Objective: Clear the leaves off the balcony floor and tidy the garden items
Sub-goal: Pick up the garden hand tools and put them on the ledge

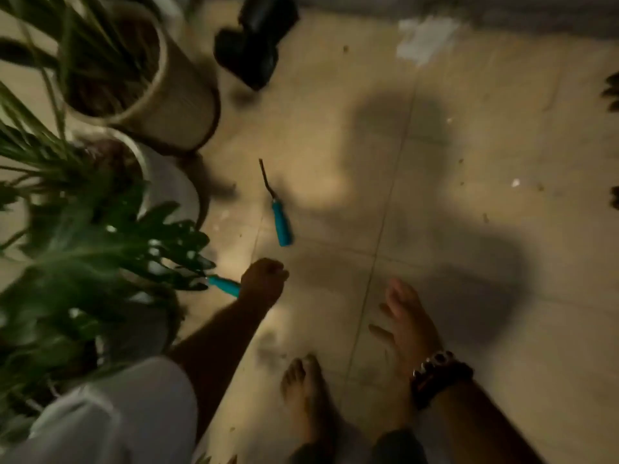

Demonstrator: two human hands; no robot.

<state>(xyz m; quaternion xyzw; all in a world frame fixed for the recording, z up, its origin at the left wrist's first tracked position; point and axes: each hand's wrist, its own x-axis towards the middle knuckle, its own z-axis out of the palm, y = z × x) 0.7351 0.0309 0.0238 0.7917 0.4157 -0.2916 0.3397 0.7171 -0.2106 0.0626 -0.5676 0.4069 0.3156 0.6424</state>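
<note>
My left hand (263, 279) grips a garden tool by its teal handle (225, 285); the tool's head is hidden under the leaves to the left. A second small tool with a teal handle (282, 224) and a thin dark metal shaft lies on the beige tiled floor (469, 162), a short way beyond my left hand. My right hand (407, 321) hangs low over the floor with fingers straight and spread, holding nothing; a dark beaded bracelet sits on its wrist. Small bits of debris (516, 183) dot the tiles.
Potted plants line the left side: a ribbed beige pot (174, 105), a white pot (167, 182) and broad green leaves (100, 256). Black plastic pots (258, 45) lie at the top. My bare foot (306, 393) stands at the bottom middle. More leaves show at the right edge.
</note>
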